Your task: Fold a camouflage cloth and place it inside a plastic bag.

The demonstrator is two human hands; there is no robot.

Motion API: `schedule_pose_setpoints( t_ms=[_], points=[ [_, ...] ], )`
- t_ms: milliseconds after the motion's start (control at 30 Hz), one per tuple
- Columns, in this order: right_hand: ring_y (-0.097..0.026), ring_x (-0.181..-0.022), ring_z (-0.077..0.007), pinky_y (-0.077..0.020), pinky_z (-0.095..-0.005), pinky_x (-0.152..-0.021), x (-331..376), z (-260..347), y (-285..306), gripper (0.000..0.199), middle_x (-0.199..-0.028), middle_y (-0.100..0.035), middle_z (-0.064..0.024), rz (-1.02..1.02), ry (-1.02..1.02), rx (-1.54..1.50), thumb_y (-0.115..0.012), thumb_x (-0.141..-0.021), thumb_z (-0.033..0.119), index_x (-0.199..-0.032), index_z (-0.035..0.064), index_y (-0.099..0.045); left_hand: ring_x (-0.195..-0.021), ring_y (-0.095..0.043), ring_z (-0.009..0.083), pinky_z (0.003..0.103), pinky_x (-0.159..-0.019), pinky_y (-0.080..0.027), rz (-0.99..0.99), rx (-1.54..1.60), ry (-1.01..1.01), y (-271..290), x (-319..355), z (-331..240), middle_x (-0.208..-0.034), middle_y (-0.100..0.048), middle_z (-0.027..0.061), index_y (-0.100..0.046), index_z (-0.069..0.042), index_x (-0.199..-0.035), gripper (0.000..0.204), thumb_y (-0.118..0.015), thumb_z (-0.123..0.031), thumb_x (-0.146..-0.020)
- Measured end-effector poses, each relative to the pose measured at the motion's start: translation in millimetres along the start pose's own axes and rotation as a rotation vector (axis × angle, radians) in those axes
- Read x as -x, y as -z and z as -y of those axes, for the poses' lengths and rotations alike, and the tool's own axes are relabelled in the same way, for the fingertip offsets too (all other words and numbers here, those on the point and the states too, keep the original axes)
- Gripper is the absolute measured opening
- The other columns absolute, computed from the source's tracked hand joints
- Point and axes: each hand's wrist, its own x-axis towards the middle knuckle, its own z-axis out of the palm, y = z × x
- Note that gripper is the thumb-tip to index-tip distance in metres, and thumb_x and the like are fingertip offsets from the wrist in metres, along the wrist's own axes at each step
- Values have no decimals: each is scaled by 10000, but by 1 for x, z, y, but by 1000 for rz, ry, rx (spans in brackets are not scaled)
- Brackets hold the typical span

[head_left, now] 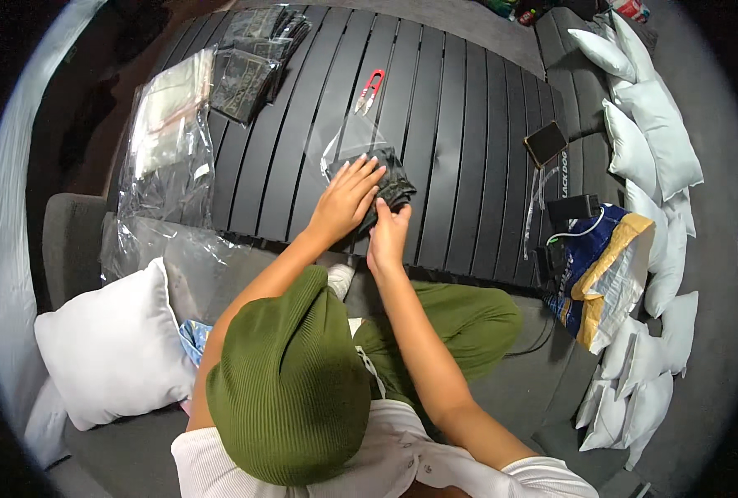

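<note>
Left hand [344, 202]: fingers are lying extended and flat, pressing down on a dark folded bundle [397, 184], not clenched. Right hand [388, 236]: thumb and fingers are pinching the bundle's near-right side. Bundle is sitting at the desk's [460, 158] near edge, around mid-length. A clear bag [354, 133] is sticking out beyond it toward the far edge; can't tell how much of the bundle is inside.

Further out: red-handled snips [372, 90] are lying past the bag, tips toward the near edge. A stack of dark bagged bundles [248, 79] is occupying the far-left corner. Clear plastic bags [170, 124] are covering the left edge and drooping past the near-left corner; a small white label [201, 171] is showing on them, print too small to read.

Right edge: a phone [545, 144] is resting there, screen dark. White capital lettering [565, 178] is running along the edge beside it. A clear strip [533, 212] is trailing toward the near-right corner, where a black box [574, 208] is sitting near a white cable [580, 231].

Off desk: a blue, yellow and silver sack [589, 274] is slumping by the near-right corner. White pillows [655, 137] are lining up beyond the right edge; another white pillow [112, 349] is leaning off the near-left corner.
</note>
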Motion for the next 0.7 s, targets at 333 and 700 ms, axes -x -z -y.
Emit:
schedule_pose_setpoints(
  t_ms=[333,700],
  points=[
    [-586,-781,-145,-450,-268,-726,-14,5,21,230,-943,-609,-65,137,-59,45,-575,-745,-37,-974,-47,-568,-1241,-378,265,420,-1034,-264,41,17,13,5,2,3,-1285,-465,111,-496,-75,-1226,353,-484,-130,-877],
    [-584,-898,-207,-457,-329,-821,-25,19,35,272,-988,-602,-94,272,-345,-323,-504,-759,-53,-1026,-24,-547,-1253,-354,294,441,-1030,-260,125,48,-37,10,2,-5,-1302,-438,127,-467,-67,-1248,393,-490,-103,-857]
  ],
)
